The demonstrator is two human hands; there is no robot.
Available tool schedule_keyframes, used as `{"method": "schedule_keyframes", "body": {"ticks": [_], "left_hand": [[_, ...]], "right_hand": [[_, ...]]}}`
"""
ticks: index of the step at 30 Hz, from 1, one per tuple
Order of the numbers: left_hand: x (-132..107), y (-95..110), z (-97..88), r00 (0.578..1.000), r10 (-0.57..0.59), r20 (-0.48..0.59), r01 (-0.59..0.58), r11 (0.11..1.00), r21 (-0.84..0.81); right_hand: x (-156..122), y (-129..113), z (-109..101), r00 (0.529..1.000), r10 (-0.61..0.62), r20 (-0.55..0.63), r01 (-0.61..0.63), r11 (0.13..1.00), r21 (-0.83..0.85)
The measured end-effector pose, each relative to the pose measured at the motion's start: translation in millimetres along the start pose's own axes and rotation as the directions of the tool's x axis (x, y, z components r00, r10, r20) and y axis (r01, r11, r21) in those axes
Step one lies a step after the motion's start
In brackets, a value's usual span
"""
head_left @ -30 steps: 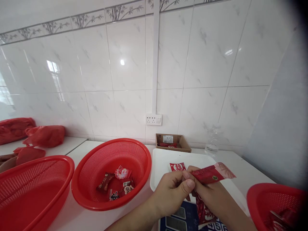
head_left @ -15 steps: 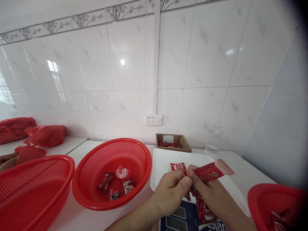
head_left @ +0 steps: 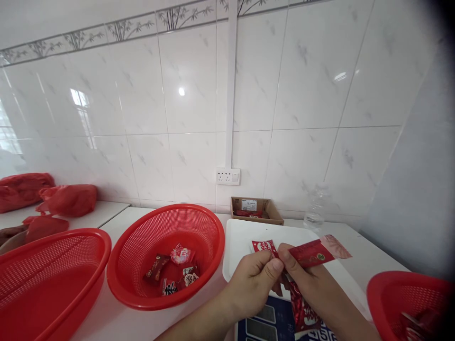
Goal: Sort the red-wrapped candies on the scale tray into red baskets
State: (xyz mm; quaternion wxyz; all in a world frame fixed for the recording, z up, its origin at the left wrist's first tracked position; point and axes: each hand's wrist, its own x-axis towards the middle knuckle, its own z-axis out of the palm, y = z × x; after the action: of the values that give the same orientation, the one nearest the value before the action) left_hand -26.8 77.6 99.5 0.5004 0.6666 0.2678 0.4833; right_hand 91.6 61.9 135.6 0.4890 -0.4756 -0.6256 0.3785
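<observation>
Above a scale, my two hands meet thumb to thumb, with fingers closed. My right hand (head_left: 311, 284) grips a flat red packet (head_left: 314, 253) with a pale pink end, which points right. My left hand (head_left: 249, 282) pinches small red candy packets; one candy packet (head_left: 263, 245) with white characters sticks out beyond its fingers. A shiny red packet (head_left: 302, 312) hangs below the hands, and which hand holds it I cannot tell. Under them are the scale's white platform (head_left: 245, 228) and its blue panel (head_left: 263, 327), partly hidden by my arms.
A red basket (head_left: 117, 279) with several wrapped candies stands left, beside another red basket (head_left: 85, 284). A third basket (head_left: 380, 293) holds packets at right. Behind are a cardboard box (head_left: 273, 213) and a clear bottle (head_left: 314, 208). Red bags (head_left: 69, 199) and another person's hand (head_left: 12, 233) are far left.
The flat red packet in my right hand has shifted slightly to the right. My hands otherwise keep almost the same pose.
</observation>
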Motion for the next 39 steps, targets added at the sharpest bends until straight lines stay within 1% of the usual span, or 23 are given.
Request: {"method": "schedule_keyframes", "body": {"ticks": [5,10,14,17,25,28,31,36,39], "left_hand": [[-1,0,0.2,1.000,0.003,-0.006,-0.003,1.000,-0.003],[-2,0,1.6,1.000,0.014,-0.024,-0.014,1.000,-0.004],[-3,3,2.9,0.999,0.019,-0.044,-0.021,0.999,-0.026],[-2,3,3.8,0.998,0.005,-0.067,-0.005,1.000,-0.007],[-2,5,4.5,0.995,0.019,-0.096,-0.020,1.000,-0.009],[-2,6,3.0,0.991,0.013,-0.134,-0.014,1.000,-0.009],[-2,8,1.0,0.985,-0.009,-0.173,0.009,1.000,0.000],[-2,9,0.6,0.987,-0.018,-0.160,0.012,0.999,-0.035],[-1,9,2.5,0.994,-0.017,-0.107,0.009,0.997,-0.079]], "right_hand": [[0,0,-1,1.000,-0.004,0.026,0.003,1.000,0.012],[0,-2,-1,0.997,-0.007,0.083,0.005,1.000,0.029],[-1,-5,-1,0.997,-0.022,0.070,0.022,1.000,0.010],[-1,-6,-1,0.997,-0.027,0.067,0.027,1.000,0.004],[2,4,-2,0.996,-0.031,0.083,0.037,0.997,-0.064],[3,4,-4,0.996,-0.032,0.079,0.040,0.995,-0.096],[2,2,-5,0.998,-0.010,0.059,0.017,0.993,-0.114],[3,0,-4,0.999,0.030,0.035,-0.026,0.996,-0.087],[2,-1,-2,0.999,0.038,0.030,-0.036,0.997,-0.062]]}}
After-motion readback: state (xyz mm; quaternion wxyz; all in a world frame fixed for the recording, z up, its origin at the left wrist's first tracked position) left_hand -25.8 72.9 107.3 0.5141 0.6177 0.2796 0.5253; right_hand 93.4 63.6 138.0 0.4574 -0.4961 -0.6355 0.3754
